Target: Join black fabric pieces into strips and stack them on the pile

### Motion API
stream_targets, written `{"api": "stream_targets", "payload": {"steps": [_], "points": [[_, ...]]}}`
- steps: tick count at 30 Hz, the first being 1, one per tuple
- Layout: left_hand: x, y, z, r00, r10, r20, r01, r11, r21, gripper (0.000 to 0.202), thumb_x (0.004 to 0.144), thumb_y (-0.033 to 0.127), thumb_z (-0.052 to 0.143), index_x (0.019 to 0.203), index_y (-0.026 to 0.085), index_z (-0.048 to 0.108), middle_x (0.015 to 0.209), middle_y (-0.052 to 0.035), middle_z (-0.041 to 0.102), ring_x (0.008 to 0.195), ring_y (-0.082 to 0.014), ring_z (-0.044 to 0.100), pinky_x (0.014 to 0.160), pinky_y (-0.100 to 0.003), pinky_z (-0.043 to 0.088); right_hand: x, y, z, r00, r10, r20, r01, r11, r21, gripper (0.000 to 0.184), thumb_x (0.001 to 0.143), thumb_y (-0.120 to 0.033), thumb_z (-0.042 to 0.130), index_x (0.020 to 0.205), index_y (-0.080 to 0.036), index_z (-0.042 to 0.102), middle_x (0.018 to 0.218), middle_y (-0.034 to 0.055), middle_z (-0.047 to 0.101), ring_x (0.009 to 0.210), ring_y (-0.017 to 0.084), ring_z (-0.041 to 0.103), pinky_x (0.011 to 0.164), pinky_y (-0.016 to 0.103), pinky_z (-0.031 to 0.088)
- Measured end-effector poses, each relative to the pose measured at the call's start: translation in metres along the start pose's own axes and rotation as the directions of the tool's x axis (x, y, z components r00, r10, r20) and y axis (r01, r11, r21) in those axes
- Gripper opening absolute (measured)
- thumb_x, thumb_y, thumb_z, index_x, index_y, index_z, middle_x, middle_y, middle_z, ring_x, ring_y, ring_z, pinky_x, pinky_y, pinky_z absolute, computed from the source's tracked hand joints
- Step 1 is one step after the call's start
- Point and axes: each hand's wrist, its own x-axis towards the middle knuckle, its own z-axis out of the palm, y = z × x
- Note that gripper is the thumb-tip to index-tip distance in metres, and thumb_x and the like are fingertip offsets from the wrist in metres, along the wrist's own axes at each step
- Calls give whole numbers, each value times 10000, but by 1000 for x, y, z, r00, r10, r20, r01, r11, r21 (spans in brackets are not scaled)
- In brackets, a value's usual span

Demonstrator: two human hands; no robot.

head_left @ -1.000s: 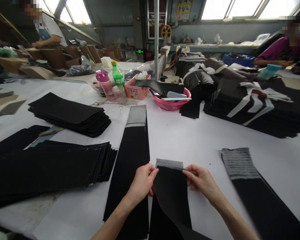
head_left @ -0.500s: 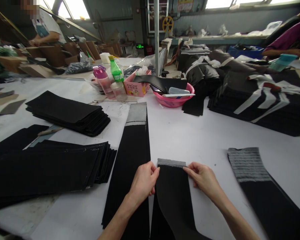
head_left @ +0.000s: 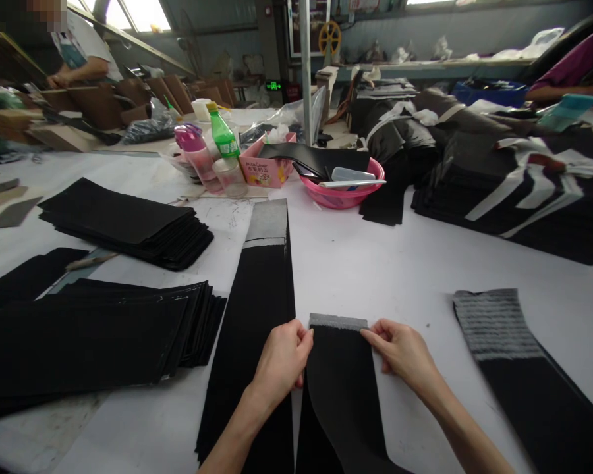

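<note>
Low in the middle of the head view lies a black sheet piece point(head_left: 343, 375) with a grey strip along its top end. My left hand point(head_left: 282, 355) pinches its upper left edge, thumb against fingers. At the upper right corner, my right hand point(head_left: 400, 345) grips the same piece between thumb and fingertips. Its lower part curves over and runs out of view at the bottom. Just left of it, partly under my left hand and forearm, is a stack of long black strips point(head_left: 250, 296) with a grey top end. More black strips point(head_left: 528, 388) with grey-streaked ends lie to the right.
Stacks of black sheets point(head_left: 123, 224) lie on the left of the white table point(head_left: 366, 263). Behind are a pink basin point(head_left: 343, 195), a green bottle point(head_left: 222, 131) and a pink box point(head_left: 267, 172). Tied black bundles point(head_left: 514, 191) fill the back right. Another person point(head_left: 84, 52) stands far left.
The camera view has shifted slightly. Both my hands keep their hold on the black sheet piece, which looks almost the same.
</note>
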Motion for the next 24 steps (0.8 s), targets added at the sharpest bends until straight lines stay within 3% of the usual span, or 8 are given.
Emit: {"api": "stream_targets", "payload": {"steps": [24], "points": [[1, 4, 2, 999, -32, 11, 32, 999, 17, 362, 927, 485, 373, 698, 214, 447, 371, 71, 462, 286, -128, 524, 263, -148, 286, -1, -5, 0, 999, 53, -11, -53, 998, 47, 279, 825, -417, 568, 649, -201, 580, 411, -50, 563, 396, 121, 585, 460, 200, 386]]}}
